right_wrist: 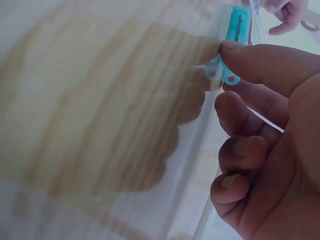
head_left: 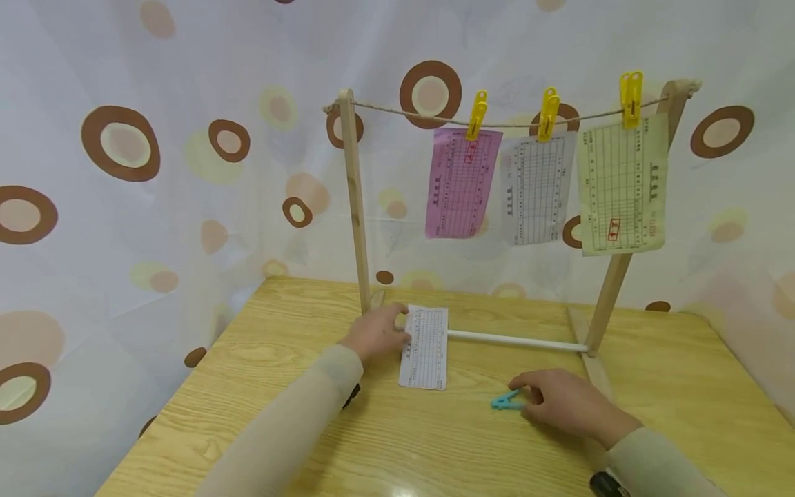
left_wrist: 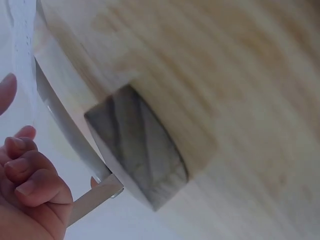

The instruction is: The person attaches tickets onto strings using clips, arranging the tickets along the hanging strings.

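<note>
A white printed slip [head_left: 426,348] is at the centre of the table, overlapping one end of the white bar. My left hand [head_left: 377,333] is at the slip's left edge, with thumb and index fingertips apart. Its other fingers [left_wrist: 37,185] curl inward in the left wrist view, where the slip [left_wrist: 22,50] appears edge-on. Over the table on the right, my right hand [head_left: 562,404] pinches a teal clothespin [head_left: 504,400]. In the right wrist view the thumb presses on the clothespin [right_wrist: 238,25] near its handle end.
A wooden rack [head_left: 356,207] stands behind, with a cord [head_left: 397,110] strung across its top. Yellow clothespins [head_left: 548,116] hold a pink slip [head_left: 462,183], a white slip [head_left: 539,190] and a yellow-green slip [head_left: 623,186] on it. A white bar [head_left: 515,339] runs low between the posts.
</note>
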Action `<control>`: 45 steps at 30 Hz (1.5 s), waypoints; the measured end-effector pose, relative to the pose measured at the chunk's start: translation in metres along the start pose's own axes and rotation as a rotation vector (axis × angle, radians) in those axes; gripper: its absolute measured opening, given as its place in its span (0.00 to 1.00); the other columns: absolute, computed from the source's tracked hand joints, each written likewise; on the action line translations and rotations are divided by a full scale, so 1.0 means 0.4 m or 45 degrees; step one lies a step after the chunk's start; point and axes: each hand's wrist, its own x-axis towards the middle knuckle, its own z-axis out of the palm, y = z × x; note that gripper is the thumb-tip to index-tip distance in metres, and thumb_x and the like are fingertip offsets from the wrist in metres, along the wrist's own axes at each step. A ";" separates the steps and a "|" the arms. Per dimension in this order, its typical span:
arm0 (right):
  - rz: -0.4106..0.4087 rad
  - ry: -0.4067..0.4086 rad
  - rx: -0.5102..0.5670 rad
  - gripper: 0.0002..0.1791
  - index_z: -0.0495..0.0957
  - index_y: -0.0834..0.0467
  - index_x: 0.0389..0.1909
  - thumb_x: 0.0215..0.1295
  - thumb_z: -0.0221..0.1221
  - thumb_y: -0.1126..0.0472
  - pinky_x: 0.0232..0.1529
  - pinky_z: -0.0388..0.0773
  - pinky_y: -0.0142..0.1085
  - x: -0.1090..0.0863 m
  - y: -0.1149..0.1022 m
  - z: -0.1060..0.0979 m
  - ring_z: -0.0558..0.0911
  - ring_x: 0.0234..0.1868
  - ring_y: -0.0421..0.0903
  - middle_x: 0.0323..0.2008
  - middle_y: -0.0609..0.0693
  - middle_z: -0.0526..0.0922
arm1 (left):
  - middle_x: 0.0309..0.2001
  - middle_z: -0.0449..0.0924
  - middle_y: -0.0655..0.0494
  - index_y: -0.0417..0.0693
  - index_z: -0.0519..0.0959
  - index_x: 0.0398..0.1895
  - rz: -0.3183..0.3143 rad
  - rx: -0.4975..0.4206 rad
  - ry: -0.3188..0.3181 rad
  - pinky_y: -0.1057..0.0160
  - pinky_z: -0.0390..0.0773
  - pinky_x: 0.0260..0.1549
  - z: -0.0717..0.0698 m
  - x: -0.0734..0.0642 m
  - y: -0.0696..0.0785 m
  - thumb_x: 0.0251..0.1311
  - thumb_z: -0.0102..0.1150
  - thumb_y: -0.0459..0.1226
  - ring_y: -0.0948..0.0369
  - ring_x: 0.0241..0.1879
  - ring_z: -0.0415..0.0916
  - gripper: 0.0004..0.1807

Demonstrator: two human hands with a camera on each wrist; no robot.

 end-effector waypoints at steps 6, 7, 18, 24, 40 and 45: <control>0.029 -0.020 0.000 0.23 0.82 0.51 0.59 0.63 0.68 0.55 0.25 0.63 0.34 0.002 -0.007 -0.011 0.67 0.23 0.36 0.23 0.38 0.71 | 0.57 0.82 0.52 0.51 0.72 0.70 -0.059 -0.028 -0.015 0.48 0.76 0.52 -0.006 0.021 -0.003 0.63 0.67 0.50 0.55 0.48 0.79 0.33; 0.029 -0.023 0.003 0.23 0.82 0.51 0.60 0.63 0.68 0.56 0.24 0.62 0.34 0.002 -0.009 -0.013 0.67 0.22 0.37 0.23 0.38 0.71 | 0.57 0.82 0.53 0.51 0.73 0.69 -0.071 -0.036 -0.018 0.48 0.76 0.52 -0.007 0.024 -0.002 0.63 0.67 0.50 0.55 0.49 0.79 0.33; 0.029 -0.011 -0.019 0.21 0.84 0.51 0.58 0.63 0.68 0.56 0.24 0.61 0.33 0.002 -0.018 -0.012 0.66 0.22 0.36 0.21 0.39 0.70 | 0.41 0.84 0.59 0.48 0.81 0.50 -0.071 0.003 0.025 0.59 0.73 0.35 0.004 0.046 0.015 0.63 0.68 0.44 0.58 0.32 0.74 0.16; 0.011 0.007 -0.034 0.18 0.85 0.53 0.54 0.63 0.68 0.58 0.26 0.61 0.33 -0.003 -0.021 -0.002 0.65 0.23 0.35 0.22 0.38 0.69 | 0.39 0.82 0.58 0.49 0.81 0.43 -0.047 0.016 0.023 0.59 0.74 0.36 0.017 0.042 0.013 0.65 0.67 0.40 0.60 0.32 0.75 0.08; 0.013 0.047 0.118 0.13 0.77 0.52 0.52 0.67 0.60 0.62 0.23 0.65 0.33 0.001 -0.034 -0.046 0.66 0.19 0.38 0.24 0.42 0.72 | 0.37 0.83 0.60 0.52 0.84 0.43 0.027 -0.042 0.080 0.62 0.73 0.30 -0.018 0.022 0.028 0.73 0.57 0.44 0.61 0.29 0.74 0.08; -0.028 0.109 0.204 0.12 0.75 0.55 0.51 0.69 0.60 0.61 0.22 0.64 0.33 -0.003 -0.049 -0.071 0.64 0.18 0.36 0.25 0.43 0.72 | 0.42 0.84 0.58 0.49 0.85 0.47 0.076 -0.065 0.096 0.62 0.75 0.33 -0.036 0.003 0.044 0.73 0.58 0.43 0.61 0.34 0.75 0.11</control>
